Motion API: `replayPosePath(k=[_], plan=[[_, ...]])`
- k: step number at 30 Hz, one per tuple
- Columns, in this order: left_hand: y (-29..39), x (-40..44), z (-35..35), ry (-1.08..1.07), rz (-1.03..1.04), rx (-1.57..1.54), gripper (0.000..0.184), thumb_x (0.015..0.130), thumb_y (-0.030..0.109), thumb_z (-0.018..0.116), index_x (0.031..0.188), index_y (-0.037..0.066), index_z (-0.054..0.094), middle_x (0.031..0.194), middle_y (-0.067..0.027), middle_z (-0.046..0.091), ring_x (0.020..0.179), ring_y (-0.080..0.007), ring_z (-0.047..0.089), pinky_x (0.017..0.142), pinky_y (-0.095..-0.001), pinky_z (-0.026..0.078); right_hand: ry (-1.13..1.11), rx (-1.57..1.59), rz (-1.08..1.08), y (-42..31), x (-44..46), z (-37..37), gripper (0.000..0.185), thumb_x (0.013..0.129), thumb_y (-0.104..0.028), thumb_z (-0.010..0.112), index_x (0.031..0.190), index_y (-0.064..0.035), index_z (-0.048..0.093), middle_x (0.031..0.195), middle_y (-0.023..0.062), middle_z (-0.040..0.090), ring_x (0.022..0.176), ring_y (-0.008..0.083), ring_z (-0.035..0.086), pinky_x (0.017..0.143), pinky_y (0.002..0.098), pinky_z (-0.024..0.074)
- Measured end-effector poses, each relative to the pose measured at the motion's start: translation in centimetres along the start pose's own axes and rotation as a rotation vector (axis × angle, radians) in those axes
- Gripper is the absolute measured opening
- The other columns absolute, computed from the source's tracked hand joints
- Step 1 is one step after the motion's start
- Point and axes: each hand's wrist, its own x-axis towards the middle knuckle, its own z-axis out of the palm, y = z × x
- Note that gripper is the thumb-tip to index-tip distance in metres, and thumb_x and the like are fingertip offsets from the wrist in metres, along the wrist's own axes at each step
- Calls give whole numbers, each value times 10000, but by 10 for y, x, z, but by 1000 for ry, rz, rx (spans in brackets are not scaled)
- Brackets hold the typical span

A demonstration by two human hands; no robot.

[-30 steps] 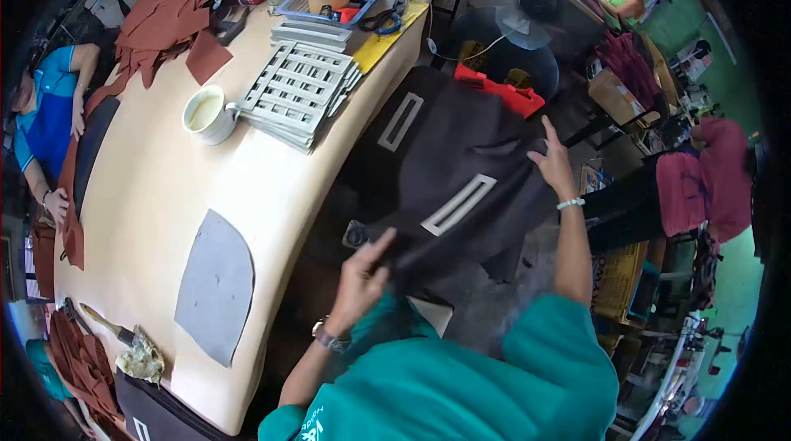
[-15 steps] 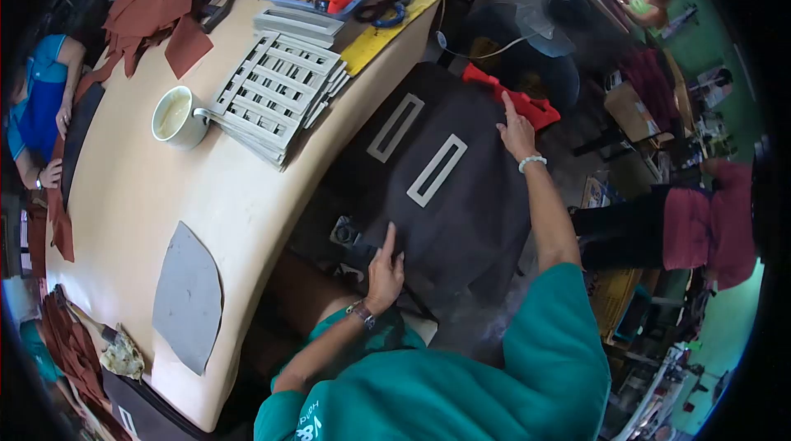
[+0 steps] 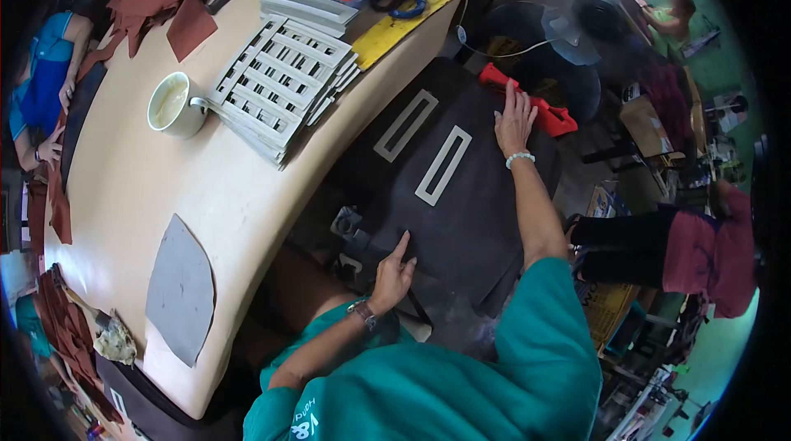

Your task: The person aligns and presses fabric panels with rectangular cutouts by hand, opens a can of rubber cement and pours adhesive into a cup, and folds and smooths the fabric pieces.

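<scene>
- Dark sheet (image 3: 486, 210): lying in front of the person, just beside the table (image 3: 107, 169); its support hiding underneath.
- Handling, as judged: looking thin, limp and light, likely folding if pushed; surface possibly slippery, hardly fragile. Best hold: two well-parted edges, keeping it taut and level.
- Frames, two, pale, slotted: one (image 3: 427, 195) lying on the sheet between the hands, the other (image 3: 385, 154) nearer the table; seeming stiff and light, probably sliding if the sheet is tilting.
- Left hand (image 3: 391, 280): index finger pointing over the sheet's near part, other fingers loosely bending, gripping nothing visible; contact uncertain.
- Right hand (image 3: 515, 124): lying nearly flat at the far side, fingers extending, not closing on anything visible; fingertips overlapping the red thing (image 3: 556, 117), touch unclear.
- Table: bearing a cup (image 3: 177, 107) and a grey piece (image 3: 183, 293).
</scene>
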Motion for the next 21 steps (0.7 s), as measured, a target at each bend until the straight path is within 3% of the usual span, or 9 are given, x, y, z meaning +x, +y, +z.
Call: replayPosePath(k=[3,6,10,16,18,20,21], plan=[[6,-2,-12,-176,-96,107,517,830,142,561,1305,12,402,736,-186,630,722,-317,632,691,-375,483,47,91,127,-20,-8,-23,703,816,-197,607,1395,-74,230,1355,162,345,1282,333,293,1013,549,227],[4,-13,-28,-337,-97,226,519,837,204,554,1290,-6,412,815,-182,653,781,-310,645,738,-378,494,97,250,223,-34,-28,-33,687,833,-225,591,1385,-32,232,1366,182,343,1273,342,308,1003,548,242],[15,-37,-75,-362,-54,155,519,864,215,568,1303,-2,396,966,-161,658,890,-270,643,800,-334,489,250,457,135,-77,-40,-59,643,866,-231,566,1361,31,248,1370,237,321,1272,373,298,1024,480,254],[72,-100,-174,136,182,-137,434,874,170,581,1277,58,465,1041,-134,644,953,-188,615,841,-317,471,262,877,-317,-261,-51,-161,606,868,-143,555,1363,28,250,1387,220,300,1298,371,258,1062,472,199],[82,-129,-205,401,219,-230,425,860,141,594,1260,48,484,1024,-101,647,925,-139,599,793,-290,480,187,1041,-453,-320,-73,-181,652,850,-172,578,1372,21,238,1392,214,294,1301,372,253,1069,481,183],[84,-161,-241,756,188,-136,402,834,143,618,1210,35,524,986,-107,644,803,-160,616,718,-281,491,90,1114,-562,-366,-96,-189,725,823,-260,609,1391,-17,230,1408,199,282,1322,375,217,1066,510,163],[79,-180,-259,943,177,27,384,821,130,622,1183,30,543,988,-116,642,800,-181,622,717,-290,494,71,923,-607,-382,-105,-197,733,818,-289,608,1394,-34,234,1415,184,280,1327,371,210,1065,513,162]])
